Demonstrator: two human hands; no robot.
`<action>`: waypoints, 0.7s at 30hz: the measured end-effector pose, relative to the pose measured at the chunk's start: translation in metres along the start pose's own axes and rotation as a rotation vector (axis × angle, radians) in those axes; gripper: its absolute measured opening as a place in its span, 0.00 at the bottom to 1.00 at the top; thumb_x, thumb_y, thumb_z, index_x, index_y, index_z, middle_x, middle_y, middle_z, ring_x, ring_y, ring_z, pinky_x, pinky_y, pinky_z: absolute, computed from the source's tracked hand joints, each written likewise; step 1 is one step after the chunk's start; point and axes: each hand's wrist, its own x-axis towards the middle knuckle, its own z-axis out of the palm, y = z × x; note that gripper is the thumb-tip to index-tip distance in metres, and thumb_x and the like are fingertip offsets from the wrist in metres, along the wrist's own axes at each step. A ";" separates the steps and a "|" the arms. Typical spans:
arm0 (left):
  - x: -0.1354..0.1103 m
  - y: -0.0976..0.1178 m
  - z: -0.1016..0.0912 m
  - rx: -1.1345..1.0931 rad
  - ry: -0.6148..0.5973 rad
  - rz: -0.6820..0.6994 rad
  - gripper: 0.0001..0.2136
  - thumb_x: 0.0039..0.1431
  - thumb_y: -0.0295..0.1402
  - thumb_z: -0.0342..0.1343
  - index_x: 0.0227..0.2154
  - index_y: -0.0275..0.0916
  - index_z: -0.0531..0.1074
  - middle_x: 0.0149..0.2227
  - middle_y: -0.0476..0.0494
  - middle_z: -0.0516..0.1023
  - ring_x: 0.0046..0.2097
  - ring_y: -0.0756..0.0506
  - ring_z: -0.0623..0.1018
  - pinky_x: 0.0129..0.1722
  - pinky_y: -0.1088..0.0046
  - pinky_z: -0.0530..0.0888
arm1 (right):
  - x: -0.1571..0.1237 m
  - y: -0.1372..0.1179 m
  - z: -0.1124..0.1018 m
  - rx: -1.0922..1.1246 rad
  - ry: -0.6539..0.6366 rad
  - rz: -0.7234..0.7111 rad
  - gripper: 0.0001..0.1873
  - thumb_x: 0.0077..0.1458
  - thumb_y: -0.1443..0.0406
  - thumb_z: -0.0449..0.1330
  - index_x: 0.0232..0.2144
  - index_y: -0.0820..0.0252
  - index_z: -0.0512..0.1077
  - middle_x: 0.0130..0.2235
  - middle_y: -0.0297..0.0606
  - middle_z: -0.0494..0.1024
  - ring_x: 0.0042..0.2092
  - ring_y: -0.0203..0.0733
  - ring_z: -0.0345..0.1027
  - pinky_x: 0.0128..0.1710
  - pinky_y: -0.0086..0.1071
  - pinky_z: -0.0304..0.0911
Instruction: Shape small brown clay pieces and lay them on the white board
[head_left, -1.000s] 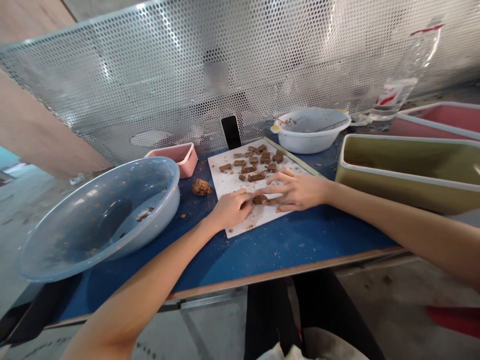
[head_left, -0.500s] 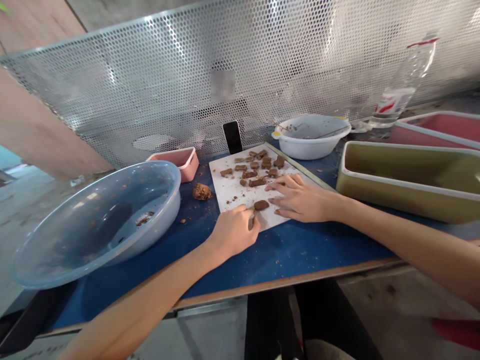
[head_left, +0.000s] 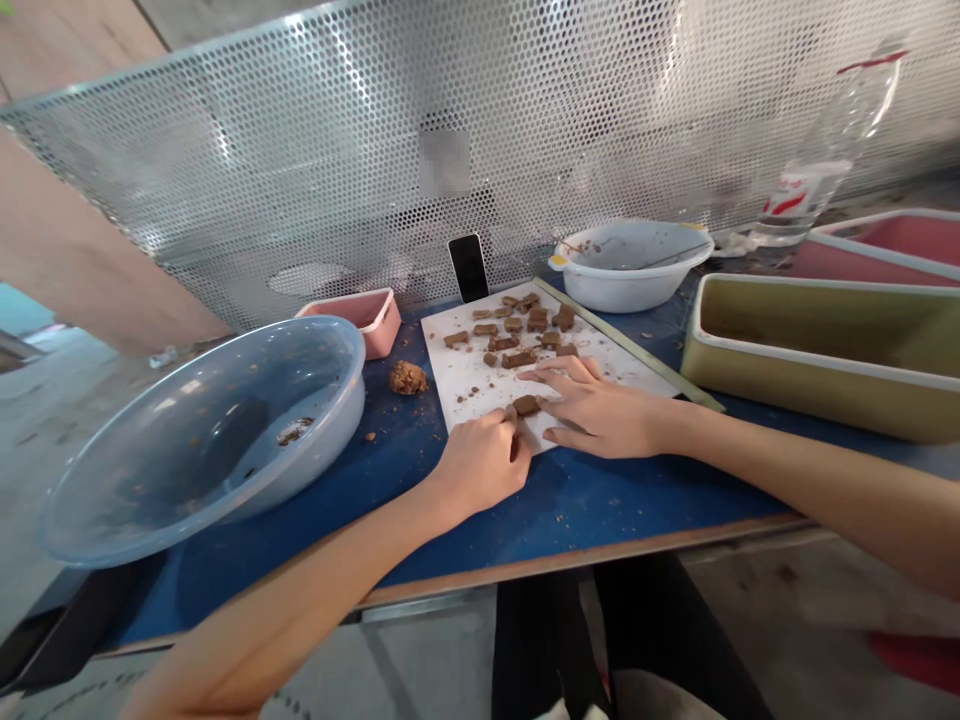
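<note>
A small oval lump of brown clay [head_left: 526,405] lies near the front edge of the white board [head_left: 469,385]. At its left edge my left hand [head_left: 486,462] is closed, its index finger and thumb against the lump. My right hand [head_left: 600,410] lies low over the board with fingers stretched out, fingertips at the lump's right side. Behind the hands, several small shaped brown clay pieces [head_left: 519,358] sit on the board among crumbs. A rough brown clump [head_left: 407,378] rests on the blue table left of the board.
To the left stands a large translucent blue basin [head_left: 202,430], with a pink box [head_left: 379,322] behind it. A phone [head_left: 469,268] leans on the perforated metal screen. On the right are a white bowl [head_left: 630,290], a green planter box [head_left: 810,390] and a water bottle [head_left: 806,190].
My left hand has shifted slightly right, closer against the clay lump. My right hand's fingers now reach its right edge, and the lump looks partly covered. The view has shifted a little.
</note>
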 end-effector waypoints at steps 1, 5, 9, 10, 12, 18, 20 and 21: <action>0.000 0.000 0.000 0.000 0.021 -0.025 0.12 0.73 0.32 0.54 0.39 0.36 0.82 0.40 0.37 0.84 0.40 0.38 0.86 0.40 0.62 0.79 | 0.001 0.001 0.000 -0.026 0.025 0.036 0.24 0.78 0.53 0.53 0.50 0.59 0.85 0.74 0.56 0.66 0.76 0.73 0.53 0.69 0.74 0.61; 0.000 -0.001 -0.001 0.013 0.095 -0.095 0.13 0.75 0.34 0.52 0.42 0.36 0.82 0.40 0.37 0.84 0.39 0.38 0.85 0.38 0.63 0.78 | 0.003 0.004 0.002 -0.122 0.057 0.132 0.29 0.79 0.53 0.48 0.48 0.63 0.85 0.73 0.62 0.66 0.74 0.76 0.56 0.67 0.74 0.61; 0.004 -0.003 0.002 0.007 0.055 -0.053 0.13 0.74 0.34 0.53 0.42 0.36 0.82 0.41 0.37 0.84 0.39 0.38 0.84 0.38 0.63 0.77 | 0.003 0.006 0.009 -0.018 0.000 0.098 0.26 0.78 0.53 0.52 0.61 0.64 0.80 0.74 0.62 0.65 0.77 0.76 0.50 0.69 0.75 0.60; 0.005 -0.004 0.003 0.005 0.040 -0.041 0.13 0.73 0.34 0.54 0.40 0.36 0.83 0.41 0.36 0.84 0.39 0.38 0.84 0.38 0.63 0.77 | 0.003 0.006 0.011 0.026 -0.011 0.092 0.26 0.78 0.53 0.52 0.62 0.63 0.79 0.74 0.61 0.66 0.77 0.75 0.49 0.70 0.75 0.59; 0.006 -0.004 0.004 -0.007 0.026 -0.029 0.13 0.73 0.34 0.54 0.38 0.36 0.83 0.40 0.36 0.84 0.38 0.39 0.83 0.38 0.63 0.77 | 0.003 0.007 0.013 0.085 -0.023 0.094 0.26 0.78 0.53 0.52 0.62 0.62 0.79 0.73 0.60 0.66 0.78 0.74 0.49 0.70 0.75 0.59; 0.009 -0.012 0.007 -0.093 0.137 -0.084 0.15 0.75 0.35 0.54 0.34 0.38 0.82 0.38 0.39 0.82 0.38 0.40 0.82 0.39 0.64 0.77 | 0.008 0.020 0.016 0.100 0.077 0.211 0.22 0.73 0.50 0.60 0.59 0.51 0.83 0.73 0.55 0.67 0.74 0.76 0.55 0.67 0.78 0.57; 0.013 -0.017 0.009 -0.117 0.153 -0.070 0.14 0.75 0.37 0.56 0.39 0.38 0.84 0.40 0.38 0.82 0.39 0.40 0.82 0.39 0.65 0.76 | 0.011 0.025 0.020 0.150 0.081 0.228 0.23 0.70 0.48 0.63 0.61 0.44 0.82 0.72 0.51 0.69 0.72 0.75 0.56 0.67 0.79 0.58; 0.016 -0.019 0.010 -0.129 0.156 -0.059 0.13 0.75 0.39 0.57 0.42 0.38 0.84 0.41 0.38 0.82 0.39 0.40 0.82 0.39 0.65 0.76 | 0.013 0.028 0.022 0.178 0.079 0.222 0.22 0.70 0.47 0.63 0.61 0.41 0.82 0.71 0.48 0.70 0.72 0.73 0.57 0.66 0.78 0.59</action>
